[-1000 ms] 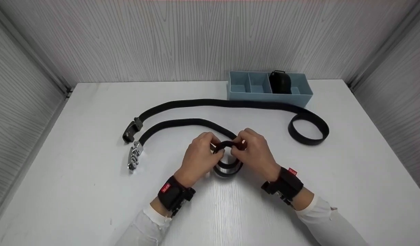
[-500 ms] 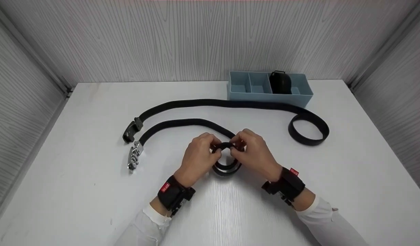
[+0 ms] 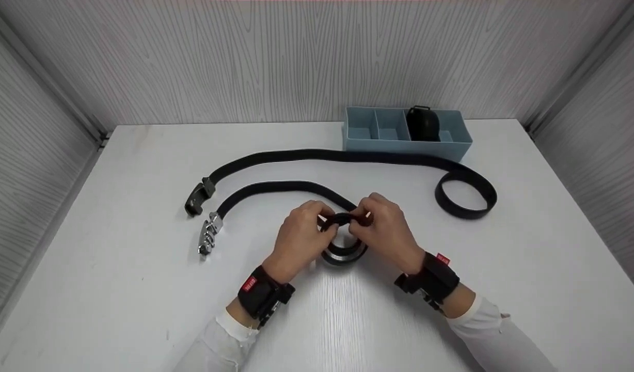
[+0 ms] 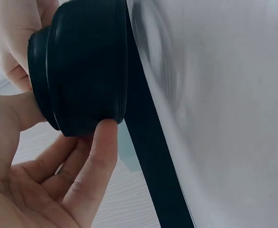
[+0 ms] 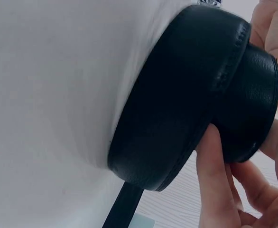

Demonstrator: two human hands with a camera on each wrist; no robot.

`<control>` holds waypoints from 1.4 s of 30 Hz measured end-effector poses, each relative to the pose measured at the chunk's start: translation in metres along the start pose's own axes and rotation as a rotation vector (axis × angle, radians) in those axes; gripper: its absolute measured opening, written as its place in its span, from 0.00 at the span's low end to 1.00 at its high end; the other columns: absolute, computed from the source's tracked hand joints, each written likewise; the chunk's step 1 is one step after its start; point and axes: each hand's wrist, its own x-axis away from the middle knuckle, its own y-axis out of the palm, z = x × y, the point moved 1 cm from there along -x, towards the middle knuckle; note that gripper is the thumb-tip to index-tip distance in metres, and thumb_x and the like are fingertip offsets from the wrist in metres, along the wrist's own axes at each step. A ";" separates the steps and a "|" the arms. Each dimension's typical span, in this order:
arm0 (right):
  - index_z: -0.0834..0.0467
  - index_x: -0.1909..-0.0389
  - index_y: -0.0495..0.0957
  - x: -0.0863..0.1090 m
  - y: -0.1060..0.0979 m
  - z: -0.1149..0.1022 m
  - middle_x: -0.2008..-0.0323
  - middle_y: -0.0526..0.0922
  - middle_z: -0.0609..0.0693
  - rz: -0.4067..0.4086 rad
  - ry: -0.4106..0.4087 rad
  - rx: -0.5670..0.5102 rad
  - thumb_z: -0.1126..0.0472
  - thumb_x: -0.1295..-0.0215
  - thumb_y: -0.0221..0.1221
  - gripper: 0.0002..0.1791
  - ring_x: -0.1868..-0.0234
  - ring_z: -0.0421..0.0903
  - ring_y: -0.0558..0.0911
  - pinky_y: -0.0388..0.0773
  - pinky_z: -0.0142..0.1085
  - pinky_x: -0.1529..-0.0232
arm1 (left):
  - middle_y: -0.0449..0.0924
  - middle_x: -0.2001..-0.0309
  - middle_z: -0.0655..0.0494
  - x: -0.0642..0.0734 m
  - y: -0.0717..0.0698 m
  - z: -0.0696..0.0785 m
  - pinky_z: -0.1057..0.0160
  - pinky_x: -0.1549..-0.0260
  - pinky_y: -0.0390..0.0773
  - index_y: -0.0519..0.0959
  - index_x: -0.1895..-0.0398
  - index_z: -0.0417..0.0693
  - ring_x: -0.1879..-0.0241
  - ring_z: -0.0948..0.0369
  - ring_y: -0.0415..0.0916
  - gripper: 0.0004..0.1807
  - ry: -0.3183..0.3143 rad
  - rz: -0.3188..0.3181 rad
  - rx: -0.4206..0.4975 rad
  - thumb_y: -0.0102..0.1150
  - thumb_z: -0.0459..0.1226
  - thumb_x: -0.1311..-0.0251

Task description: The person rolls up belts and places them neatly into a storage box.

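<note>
Both hands work on a black leather belt whose end is rolled into a coil. My left hand pinches the coil's far left side between thumb and fingers. Opposite it, my right hand pinches the far right side. In the left wrist view the coil stands on edge, its inner turn sticking out past the outer one. The right wrist view shows the coil with the right fingertips at its edge. From the coil the strap arcs left to a silver buckle.
Behind lies a second black belt, with a dark buckle at left and a loose loop at right. A blue divided box stands at the back, holding a round black object.
The silver buckle and the strap's left end have slid slightly to the right. Both hands stay nearly in place at the coil, whose inner turn has shifted a little between the fingers.
</note>
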 end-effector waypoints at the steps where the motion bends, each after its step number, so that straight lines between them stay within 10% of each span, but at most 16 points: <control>1: 0.60 0.70 0.82 0.000 0.000 0.000 0.68 0.78 0.50 0.006 0.008 0.001 0.74 0.46 0.68 0.07 0.68 0.42 0.79 0.78 0.32 0.70 | 0.84 0.56 0.53 0.000 0.000 0.000 0.59 0.61 0.79 0.84 0.55 0.44 0.58 0.56 0.81 0.11 -0.023 -0.006 0.015 0.71 0.35 0.39; 6: 0.61 0.71 0.79 0.000 0.002 0.001 0.68 0.76 0.50 0.015 0.038 0.001 0.75 0.46 0.66 0.08 0.68 0.42 0.77 0.77 0.31 0.70 | 0.82 0.56 0.52 0.000 -0.001 -0.001 0.59 0.59 0.79 0.82 0.55 0.43 0.58 0.57 0.80 0.11 -0.060 -0.021 0.061 0.70 0.36 0.39; 25: 0.60 0.60 0.87 0.001 0.001 0.000 0.62 0.83 0.50 -0.120 0.045 -0.045 0.72 0.42 0.69 0.10 0.63 0.42 0.84 0.82 0.36 0.62 | 0.87 0.60 0.54 0.002 -0.001 -0.004 0.58 0.64 0.81 0.87 0.59 0.44 0.60 0.59 0.83 0.07 0.125 0.032 -0.102 0.70 0.29 0.40; 42: 0.62 0.66 0.82 0.001 0.004 0.000 0.65 0.78 0.51 0.006 0.049 -0.028 0.74 0.45 0.66 0.08 0.65 0.42 0.80 0.79 0.31 0.67 | 0.82 0.55 0.51 0.001 -0.001 -0.001 0.59 0.61 0.79 0.82 0.53 0.42 0.56 0.56 0.81 0.13 -0.028 0.047 0.024 0.68 0.31 0.42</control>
